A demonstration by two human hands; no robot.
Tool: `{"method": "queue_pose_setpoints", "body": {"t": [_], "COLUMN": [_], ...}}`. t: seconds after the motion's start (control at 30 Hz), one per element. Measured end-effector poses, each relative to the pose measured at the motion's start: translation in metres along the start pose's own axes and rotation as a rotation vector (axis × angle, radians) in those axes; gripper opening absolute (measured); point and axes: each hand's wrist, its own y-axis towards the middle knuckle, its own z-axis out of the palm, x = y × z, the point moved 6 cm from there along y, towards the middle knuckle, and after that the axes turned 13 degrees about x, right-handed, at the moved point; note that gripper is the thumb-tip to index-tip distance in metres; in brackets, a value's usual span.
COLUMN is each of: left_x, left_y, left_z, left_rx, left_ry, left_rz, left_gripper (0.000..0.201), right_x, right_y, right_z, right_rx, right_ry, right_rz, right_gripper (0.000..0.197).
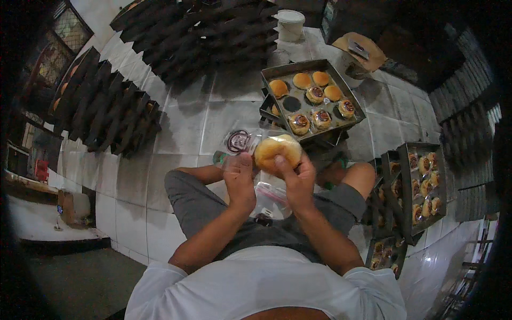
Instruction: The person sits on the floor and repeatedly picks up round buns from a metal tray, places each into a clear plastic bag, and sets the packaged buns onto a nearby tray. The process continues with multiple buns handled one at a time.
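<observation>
I sit cross-legged on the tiled floor. My left hand pinches a clear plastic bag with a dark round print. A round golden bun is gripped by my right hand, thumb on its top. The bun sits at the bag's mouth, with film around its edge; how far inside it lies I cannot tell. More clear bags rest on my lap. Beyond my hands, a dark metal tray holds several bare buns and several bagged buns.
To the right stand trays of bagged buns, some stacked. Tall stacks of dark trays rise at the far left and at the back. A white lidded bucket stands behind, and a round brown board tops a container.
</observation>
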Motion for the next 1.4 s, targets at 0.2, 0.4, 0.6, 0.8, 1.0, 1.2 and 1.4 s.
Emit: {"method": "queue_pose_setpoints", "body": {"t": [0.2,0.4,0.6,0.8,1.0,1.2,1.4], "left_x": [-0.057,-0.01,0.023,0.032,0.028,-0.027,-0.043], "left_y": [-0.026,-0.041,-0.027,-0.023,-0.044,-0.059,-0.061], "left_z": [0.069,0.016,0.008,0.002,0.025,0.058,0.017], "left_rx": [0.445,0.028,0.099,0.195,0.228,0.495,0.403], "left_ry": [0.523,-0.614,-0.569,-0.602,-0.857,-0.344,0.672], "left_rz": [-0.169,-0.265,-0.419,-0.46,-0.634,-0.396,-0.494], "left_gripper": [0.04,0.083,0.084,0.071,0.067,0.058,0.032], "right_x": [0.022,0.032,-0.032,-0.032,0.016,0.028,0.017], "right_y": [-0.027,-0.05,-0.044,-0.048,-0.02,-0.019,-0.031], "right_z": [-0.015,0.025,0.048,0.035,-0.002,-0.008,-0.011], "right_rx": [0.211,0.432,0.538,0.471,0.195,0.137,0.135], "right_ry": [0.461,-1.079,-1.416,-1.174,-1.195,-1.144,-1.167], "right_rz": [0.151,-0.357,-0.329,-0.363,-0.441,-0.494,-0.498], "right_gripper": [0.047,0.064,0.057,0.051,0.029,0.015,0.01]}}
